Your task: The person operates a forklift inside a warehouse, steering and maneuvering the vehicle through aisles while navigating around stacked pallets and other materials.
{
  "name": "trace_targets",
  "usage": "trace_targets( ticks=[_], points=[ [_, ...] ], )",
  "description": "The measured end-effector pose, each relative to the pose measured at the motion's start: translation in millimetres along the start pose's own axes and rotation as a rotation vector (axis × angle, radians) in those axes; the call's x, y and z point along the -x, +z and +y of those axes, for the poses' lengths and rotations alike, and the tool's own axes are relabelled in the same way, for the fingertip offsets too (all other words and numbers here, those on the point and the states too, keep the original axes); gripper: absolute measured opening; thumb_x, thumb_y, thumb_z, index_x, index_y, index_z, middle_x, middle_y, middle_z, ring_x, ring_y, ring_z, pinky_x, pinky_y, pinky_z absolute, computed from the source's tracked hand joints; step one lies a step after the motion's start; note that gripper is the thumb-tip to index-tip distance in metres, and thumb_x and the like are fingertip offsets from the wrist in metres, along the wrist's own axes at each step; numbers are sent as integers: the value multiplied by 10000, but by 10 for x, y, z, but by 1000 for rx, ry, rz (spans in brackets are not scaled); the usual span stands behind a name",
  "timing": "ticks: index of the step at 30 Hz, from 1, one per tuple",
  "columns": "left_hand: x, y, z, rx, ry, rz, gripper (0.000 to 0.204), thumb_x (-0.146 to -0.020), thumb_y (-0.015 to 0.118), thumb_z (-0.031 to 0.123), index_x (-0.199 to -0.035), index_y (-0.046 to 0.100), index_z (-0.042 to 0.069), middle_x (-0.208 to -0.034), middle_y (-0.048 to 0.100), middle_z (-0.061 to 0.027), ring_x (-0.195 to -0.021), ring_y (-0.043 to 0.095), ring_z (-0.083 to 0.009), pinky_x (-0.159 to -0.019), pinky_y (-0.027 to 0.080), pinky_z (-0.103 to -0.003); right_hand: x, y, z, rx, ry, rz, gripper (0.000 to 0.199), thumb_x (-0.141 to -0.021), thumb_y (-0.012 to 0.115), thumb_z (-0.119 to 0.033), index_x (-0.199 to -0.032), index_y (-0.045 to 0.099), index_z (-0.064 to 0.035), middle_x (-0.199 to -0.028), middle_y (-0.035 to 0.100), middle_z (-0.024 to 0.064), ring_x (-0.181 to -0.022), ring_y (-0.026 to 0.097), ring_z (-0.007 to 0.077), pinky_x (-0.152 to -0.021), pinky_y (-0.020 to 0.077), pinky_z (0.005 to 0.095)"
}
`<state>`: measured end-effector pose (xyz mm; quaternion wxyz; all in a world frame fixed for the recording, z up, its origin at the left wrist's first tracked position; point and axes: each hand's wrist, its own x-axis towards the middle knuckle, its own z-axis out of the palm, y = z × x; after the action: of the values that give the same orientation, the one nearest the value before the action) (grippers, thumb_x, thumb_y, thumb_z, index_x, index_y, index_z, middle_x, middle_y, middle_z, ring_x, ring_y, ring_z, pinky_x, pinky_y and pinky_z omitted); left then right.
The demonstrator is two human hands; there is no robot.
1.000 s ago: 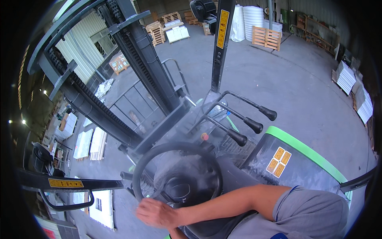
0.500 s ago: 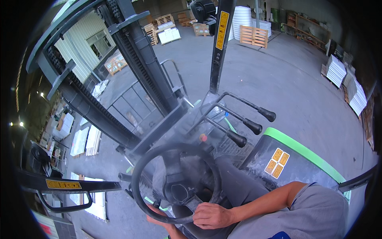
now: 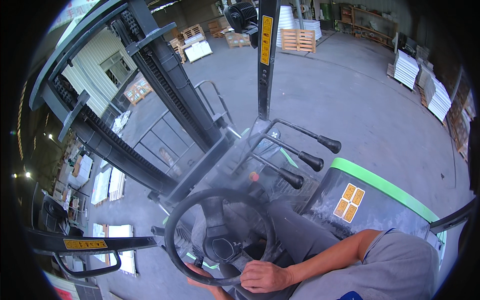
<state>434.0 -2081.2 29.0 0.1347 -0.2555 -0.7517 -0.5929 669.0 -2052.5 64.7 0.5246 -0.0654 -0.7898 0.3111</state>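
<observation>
I sit at the black steering wheel [image 3: 171,235] of a forklift. My right hand [image 3: 264,276] is closed over the lower right of its rim, with the forearm reaching in from the right. On the lower left of the rim, my left hand [image 3: 202,276] is closed too, its fingers partly hidden behind the wheel. Three control levers with black knobs stand to the right beyond the wheel: a far knob [image 3: 330,144], a middle knob [image 3: 311,161] and a near knob [image 3: 291,178]. Neither hand touches them. Close by is a red button [image 3: 254,176].
The dark lift mast [image 3: 172,92] rises ahead, with a railed load guard [image 3: 162,137] beyond. A front post [image 3: 266,75] and side bar [image 3: 120,243] frame the cab. Wooden pallets [image 3: 298,41], white stacked sheets [image 3: 404,69] and shelving [image 3: 372,25] stand around the grey floor [image 3: 345,95].
The pallets and stacks beyond have shifted leftward relative to the forklift's frame. The cab also sits slightly differently in view. Both hands stay on the wheel with the same grip.
</observation>
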Motion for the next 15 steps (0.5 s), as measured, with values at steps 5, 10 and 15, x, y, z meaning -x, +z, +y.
trace_targets(
  ticks=[5, 10, 15],
  points=[
    [432, -147, 149, -9, 2, -6, 502, -1074, 570, 320, -707, 388, 31, -651, 340, 1, -629, 295, -141, -520, 230, -375, 344, -260, -230, -11, 8, -3, 208, -832, 769, -59, -1017, 689, -12, -1061, 658, 81, -974, 643, 276, -915, 545, 417],
    [893, -230, 418, -7, 5, -12, 498, -1072, 568, 321, -718, 396, 17, -663, 346, -11, -640, 304, -151, -530, 241, -377, 680, -536, -413, -19, 22, 3, 209, -834, 770, -65, -1018, 686, -14, -1063, 655, 83, -980, 637, 284, -910, 541, 418],
    [1307, -310, 550, -6, -17, -12, 502, -1074, 563, 330, -719, 396, 16, -664, 346, -16, -638, 304, -160, -532, 243, -384, 1000, -789, -582, -30, 33, 14, 219, -833, 791, -54, -1031, 709, -11, -1054, 687, 84, -964, 676, 264, -888, 567, 424]
  ],
)
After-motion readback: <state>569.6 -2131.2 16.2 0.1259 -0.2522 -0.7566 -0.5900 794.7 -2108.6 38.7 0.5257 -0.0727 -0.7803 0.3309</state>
